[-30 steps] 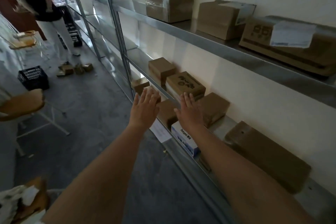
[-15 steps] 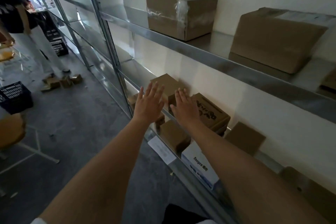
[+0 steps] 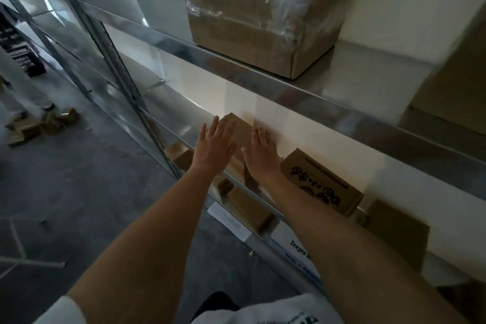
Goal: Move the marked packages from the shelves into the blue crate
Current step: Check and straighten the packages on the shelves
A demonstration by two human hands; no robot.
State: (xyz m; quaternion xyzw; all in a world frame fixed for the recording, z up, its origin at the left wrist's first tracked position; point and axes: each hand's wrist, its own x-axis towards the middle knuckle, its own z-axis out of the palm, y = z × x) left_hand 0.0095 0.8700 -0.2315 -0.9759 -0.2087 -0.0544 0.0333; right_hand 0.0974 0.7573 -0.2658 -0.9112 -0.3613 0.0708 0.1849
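Observation:
A small plain cardboard box point(image 3: 240, 130) stands on the middle metal shelf point(image 3: 184, 105). My left hand point(image 3: 214, 148) is stretched out flat at its left side, and my right hand point(image 3: 263, 154) is flat at its right side, fingers straight. Whether either palm touches the box cannot be told. To the right lies a printed cardboard box point(image 3: 322, 183). A large taped carton point(image 3: 263, 13) sits on the upper shelf point(image 3: 289, 81). The blue crate is out of sight.
Lower down lie small brown boxes point(image 3: 248, 208), a blue-and-white box point(image 3: 299, 252) and a flat brown package point(image 3: 397, 231). A steel upright point(image 3: 118, 71) rises at left. Loose boxes point(image 3: 42, 123) and a black crate point(image 3: 21, 52) are on the floor.
I have stepped closer and the view has swung up and right. Both hands have reached forward from the shelf's front to the two sides of the small box.

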